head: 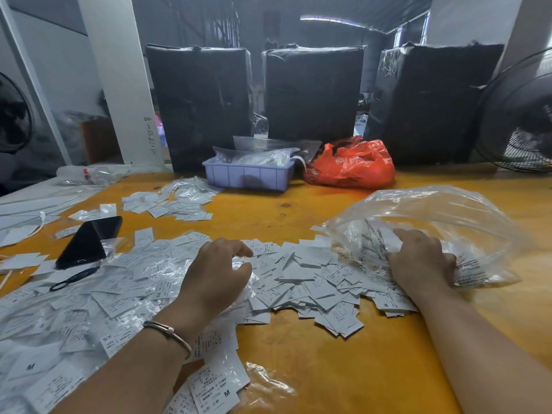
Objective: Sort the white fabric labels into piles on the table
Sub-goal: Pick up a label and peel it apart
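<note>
White fabric labels (310,282) heaped across a yellow table (328,369). Left hand (213,274) resting on the heap, fingers loosely curled, holding nothing visible. Right hand (422,258) gripping a clear plastic bag (433,222) — just beside the heap's right edge.

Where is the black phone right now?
The black phone lies on the left of the yellow table, just beyond the left hand, at the label heap's far edge.
</note>
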